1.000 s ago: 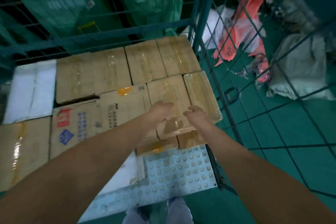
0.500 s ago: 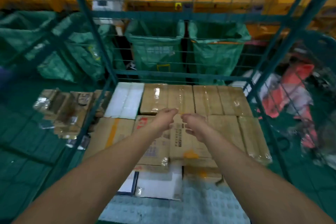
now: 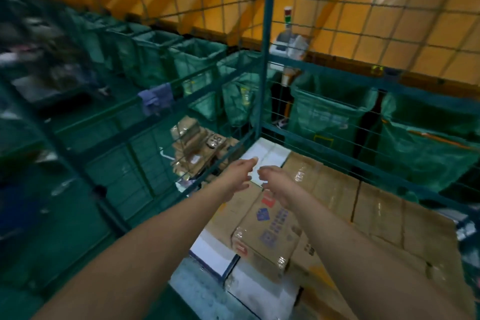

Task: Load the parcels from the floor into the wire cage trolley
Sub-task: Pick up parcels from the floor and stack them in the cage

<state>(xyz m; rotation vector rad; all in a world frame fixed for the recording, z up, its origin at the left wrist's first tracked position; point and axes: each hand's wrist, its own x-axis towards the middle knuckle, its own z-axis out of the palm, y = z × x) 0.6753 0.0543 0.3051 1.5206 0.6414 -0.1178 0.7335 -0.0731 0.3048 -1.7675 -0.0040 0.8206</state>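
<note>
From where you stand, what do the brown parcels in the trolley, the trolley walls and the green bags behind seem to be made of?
Brown parcels: corrugated cardboard, apparently, matte brown with glossy clear tape that catches the light.
Trolley walls: probably steel wire and tube, painted green; thin grid rods with thicker posts.
Green bags: likely woven plastic sacking; they sag, fold and shine slightly, but the weave is too blurred to confirm.

Dim greenish light; heavy motion blur left; wide-angle bending at edges.
</note>
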